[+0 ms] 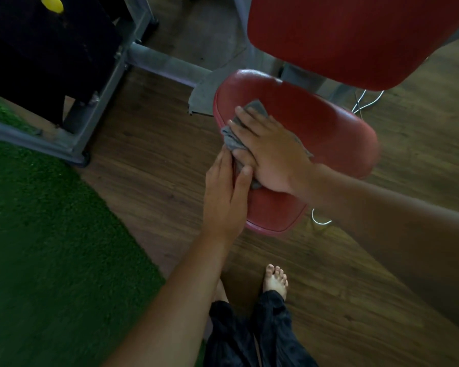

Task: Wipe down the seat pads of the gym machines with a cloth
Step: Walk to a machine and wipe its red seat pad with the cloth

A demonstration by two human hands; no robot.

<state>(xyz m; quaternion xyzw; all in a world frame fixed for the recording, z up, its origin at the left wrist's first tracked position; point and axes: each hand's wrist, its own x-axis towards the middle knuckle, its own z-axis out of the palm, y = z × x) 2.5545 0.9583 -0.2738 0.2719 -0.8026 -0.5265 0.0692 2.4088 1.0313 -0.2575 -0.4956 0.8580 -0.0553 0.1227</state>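
Pressing the grey cloth [233, 140] flat on the red seat pad [315, 133], the right hand [269, 154] lies spread over it with the fingers open, and the cloth sits bunched under this palm, at the pad's edge nearest the left hand [224, 192]. The left hand rests loosely curved against that edge, its thumb touching the cloth; whether it grips the pad I cannot tell. The risk, I think, is that the bunched cloth slips off the rounded edge between the hands, or that it only smears because so little of it lies flat. The pad looks smooth and shiny, probably slippery. Beyond the right hand rises the red back pad [355, 35]; below the hands is wooden floor [149, 144], and left of the left hand lie green turf [37, 234] and a grey metal frame [159, 60].
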